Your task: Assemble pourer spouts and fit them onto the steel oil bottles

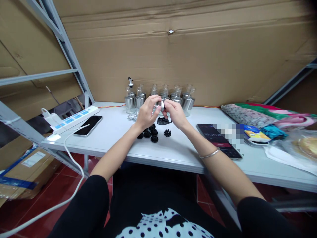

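Above the middle of the table, my left hand grips a silver pourer spout with its round base turned to the right. My right hand meets that base, its fingers pinched around a dark piece mostly hidden by them. Under my hands lie several black ribbed stoppers, a cluster of small black caps and some flat black parts. More silver spouts rest left of my left hand. Behind stand several glass bottles with metal sleeves; one at the left bears a black-tipped pourer.
At the left are a power strip with a white cable and a phone. A larger phone showing a timer lies by my right forearm. Folded fabric and plastic bags occupy the right. A cardboard wall backs the table.
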`<action>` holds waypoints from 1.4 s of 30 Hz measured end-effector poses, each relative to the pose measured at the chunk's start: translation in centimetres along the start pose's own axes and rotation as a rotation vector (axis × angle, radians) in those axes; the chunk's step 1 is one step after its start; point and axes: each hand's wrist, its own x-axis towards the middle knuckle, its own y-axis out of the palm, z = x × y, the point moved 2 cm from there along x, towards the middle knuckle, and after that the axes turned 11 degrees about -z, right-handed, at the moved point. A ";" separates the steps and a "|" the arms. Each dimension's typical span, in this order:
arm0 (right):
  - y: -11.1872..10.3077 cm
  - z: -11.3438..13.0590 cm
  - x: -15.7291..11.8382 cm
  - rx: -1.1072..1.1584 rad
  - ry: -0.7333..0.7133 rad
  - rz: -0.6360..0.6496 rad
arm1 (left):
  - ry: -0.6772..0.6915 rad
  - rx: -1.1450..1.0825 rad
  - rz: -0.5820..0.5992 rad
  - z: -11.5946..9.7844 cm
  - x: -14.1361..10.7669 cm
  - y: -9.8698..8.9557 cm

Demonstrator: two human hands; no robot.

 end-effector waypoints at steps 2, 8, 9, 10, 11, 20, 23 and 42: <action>-0.1 0.0 0.0 -0.046 0.018 -0.008 | 0.027 0.015 0.047 0.0 0.0 0.0; -0.1 -0.4 0.3 -0.058 0.022 0.001 | 0.029 0.053 0.034 0.3 -0.1 0.1; -0.1 -0.4 0.3 -0.061 0.023 0.011 | 0.032 0.052 0.031 0.3 -0.1 0.1; -0.1 -0.5 0.4 -0.071 0.025 0.020 | 0.036 0.050 0.031 0.3 -0.1 0.1; -0.2 -0.6 0.4 -0.087 0.027 0.026 | 0.042 0.047 0.033 0.3 -0.1 0.2; -0.2 -0.1 0.1 -0.238 0.008 -0.049 | 0.098 0.023 0.025 0.0 -0.1 0.1; -0.1 0.1 0.0 -0.270 0.015 -0.040 | 0.087 0.000 0.014 0.2 -0.1 0.1; -0.1 -0.7 0.0 -0.296 -0.105 -0.172 | 0.089 -0.030 0.041 0.1 -0.4 0.4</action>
